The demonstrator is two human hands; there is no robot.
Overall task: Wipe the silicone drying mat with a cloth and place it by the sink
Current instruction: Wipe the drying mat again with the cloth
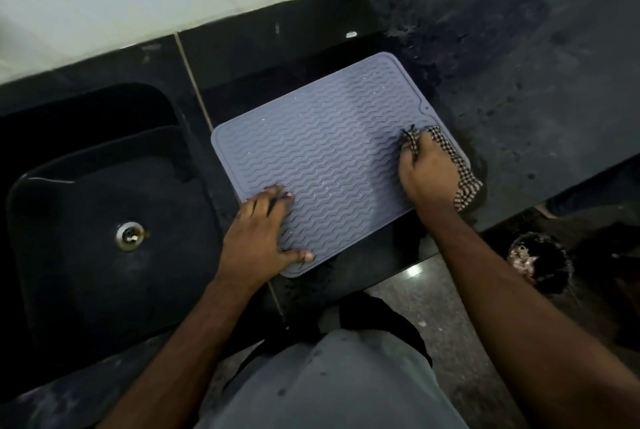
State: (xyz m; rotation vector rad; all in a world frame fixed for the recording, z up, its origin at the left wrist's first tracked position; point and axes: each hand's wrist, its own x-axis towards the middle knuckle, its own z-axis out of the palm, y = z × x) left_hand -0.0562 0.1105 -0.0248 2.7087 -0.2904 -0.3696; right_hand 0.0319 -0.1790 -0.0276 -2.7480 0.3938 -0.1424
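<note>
In the head view, the grey silicone drying mat (332, 158) lies flat on the dark counter (536, 89), just beside the right rim of the black sink (104, 186), its near corner reaching almost to the counter's front edge. The step in hand looks like the wiping itself: the right hand (427, 174) rests on the part of the mat farthest from the sink, its fingers curled down around a bunched checked cloth (460, 172), which spills out from under the palm over the mat's outer edge and onto the counter. The left hand (263, 231) lies on the mat's corner nearest the sink and the person, fingers straight and spread, thumb stretched along the near edge, apparently pressing the mat still. Small bright droplets show across the middle ridges of the mat, so the wiping seems far from finished. The next move likely calls for drawing the cloth across the wavy ridges toward the sink while the flat hand holds the mat from sliding, then shifting that hand to reach the corner it covers. Only after that would the mat need setting by the sink, which it already nearly adjoins.
</note>
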